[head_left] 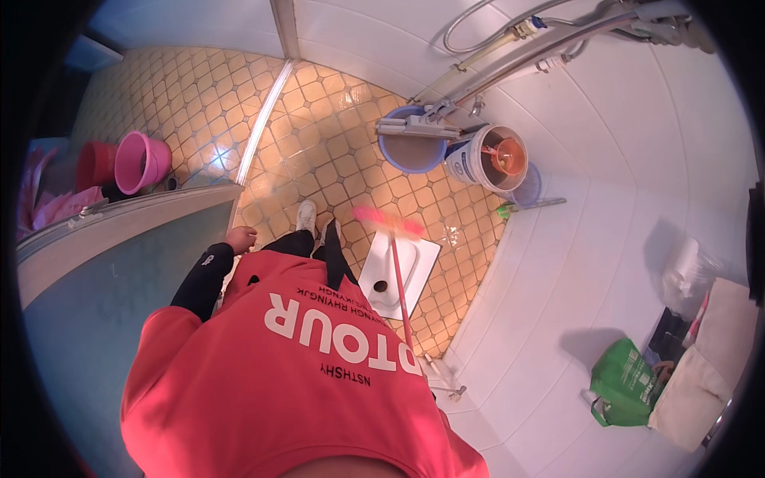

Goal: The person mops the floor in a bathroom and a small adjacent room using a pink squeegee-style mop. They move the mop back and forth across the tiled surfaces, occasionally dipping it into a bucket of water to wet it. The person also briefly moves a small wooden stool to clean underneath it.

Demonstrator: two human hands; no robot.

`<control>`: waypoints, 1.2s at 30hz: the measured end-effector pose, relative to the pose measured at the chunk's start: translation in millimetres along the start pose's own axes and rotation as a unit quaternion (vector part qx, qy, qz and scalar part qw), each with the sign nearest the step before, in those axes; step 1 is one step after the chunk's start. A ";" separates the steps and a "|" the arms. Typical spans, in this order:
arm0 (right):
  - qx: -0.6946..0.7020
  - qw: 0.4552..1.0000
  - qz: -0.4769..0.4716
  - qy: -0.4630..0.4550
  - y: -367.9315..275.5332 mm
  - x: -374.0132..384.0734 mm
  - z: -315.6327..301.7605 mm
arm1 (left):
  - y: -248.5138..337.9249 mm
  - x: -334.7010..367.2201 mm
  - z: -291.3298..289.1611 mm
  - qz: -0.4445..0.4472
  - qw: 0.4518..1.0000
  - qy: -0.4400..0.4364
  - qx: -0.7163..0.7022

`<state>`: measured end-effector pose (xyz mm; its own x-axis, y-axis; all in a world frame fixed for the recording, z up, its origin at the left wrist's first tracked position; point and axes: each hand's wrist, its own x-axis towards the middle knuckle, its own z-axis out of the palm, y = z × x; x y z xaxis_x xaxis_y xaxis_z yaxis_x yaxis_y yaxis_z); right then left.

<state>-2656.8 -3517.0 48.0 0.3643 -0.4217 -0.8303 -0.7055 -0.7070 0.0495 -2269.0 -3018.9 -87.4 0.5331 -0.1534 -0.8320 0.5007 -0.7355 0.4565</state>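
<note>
The left hand point(240, 238) hangs beside the body, just next to the edge of the glass door panel point(119, 263). Its fingers look loosely curled with nothing in them, but the hand is small in the view and I cannot tell this for sure.

The right hand is hidden – the red shirt point(295, 374) covers it completely, so its grip cannot be seen. From behind the shirt a pink handle rises to a blurred pink brush head point(389, 221), which is over the rear part of the white squat toilet point(398, 275) set in the yellow tiled floor point(319, 135). Whether the bristles touch the pan is not clear because of the blur.

One white shoe point(305, 215) stands left of the toilet – the other foot is mostly covered. Further back are a blue basin point(410, 151) and a white bucket point(478, 159).
</note>
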 end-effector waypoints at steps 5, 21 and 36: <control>0.064 0.995 0.065 0.041 57.4 -37.6 10.1 | 39.8 18.2 34.8 0.042 0.997 -0.051 -0.029; 0.335 0.934 -0.022 0.122 -20.9 193.9 -29.3 | 74.9 -22.9 19.8 0.076 0.993 -0.001 0.093; 0.133 0.983 -0.112 -0.049 -8.9 0.4 -47.9 | -1.7 -5.3 69.9 0.119 0.988 0.095 0.017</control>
<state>-2621.2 -3538.1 73.8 0.4780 -0.2060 -0.8539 -0.7531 -0.5964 -0.2778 -2320.3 -3063.0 -105.8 0.7535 -0.1992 -0.6266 0.3252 -0.7153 0.6185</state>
